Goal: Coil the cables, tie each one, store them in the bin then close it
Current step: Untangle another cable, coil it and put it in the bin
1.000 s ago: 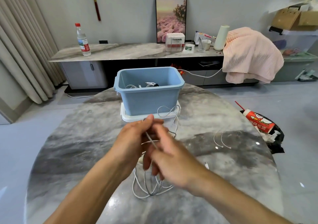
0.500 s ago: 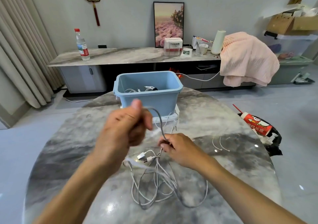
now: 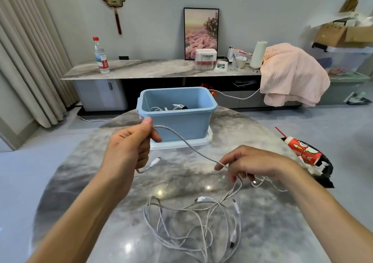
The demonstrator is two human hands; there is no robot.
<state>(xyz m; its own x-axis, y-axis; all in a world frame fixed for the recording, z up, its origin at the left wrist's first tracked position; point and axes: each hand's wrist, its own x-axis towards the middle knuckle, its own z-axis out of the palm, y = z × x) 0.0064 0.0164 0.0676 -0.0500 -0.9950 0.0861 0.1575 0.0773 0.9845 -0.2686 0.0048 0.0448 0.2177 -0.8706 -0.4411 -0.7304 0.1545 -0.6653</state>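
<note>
My left hand [image 3: 130, 148] grips a white cable [image 3: 187, 145] near its end, and the plug [image 3: 154, 161] dangles below my fingers. The cable runs down to the right into my right hand [image 3: 250, 162], which pinches it above the table. From there it drops into a loose tangle of white cables [image 3: 201, 222] lying on the marble table [image 3: 80, 182]. A blue bin [image 3: 181, 123] stands open behind my hands, on its white lid [image 3: 201, 141], with some coiled cables [image 3: 171, 107] inside.
Thin white ties [image 3: 264, 183] lie by my right hand. A red-and-white can on a black bag [image 3: 304, 151] sits on the floor to the right. Behind the table runs a low sideboard [image 3: 151, 71] with a bottle [image 3: 101, 58], boxes and a pink cloth [image 3: 292, 75].
My hands have drawn apart: the left rose toward the bin with the cable end, the right slid out to the right along the cable. The tangle has spread on the table.
</note>
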